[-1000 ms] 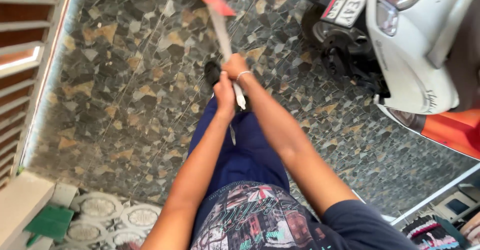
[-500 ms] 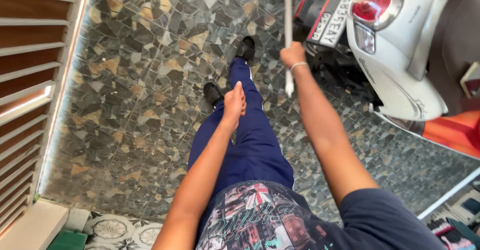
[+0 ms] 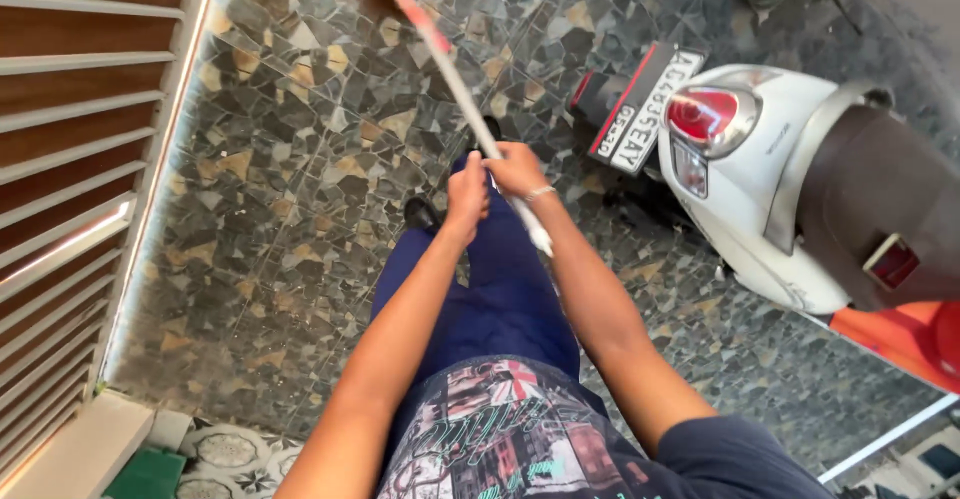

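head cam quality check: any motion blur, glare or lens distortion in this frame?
Head view: the far end of the broom handle is smeared by motion, while both hands, left and right, are fairly sharp; bright glare on the white scooter bodywork and along the louvred wall edge; wide-angle stretch towards the corners; stone floor evenly lit.

A long thin stick (image 3: 455,84) runs slantwise from the upper left of the view down toward the person's body. Its shaft is pale grey-white along the lower stretch, with a red band higher up and a brownish, blurred far end near the top edge of the frame. The lower end pokes out just below the two hands, over the dark blue trousers. It hangs above the stone-mosaic floor; whether its far tip touches the floor cannot be told.
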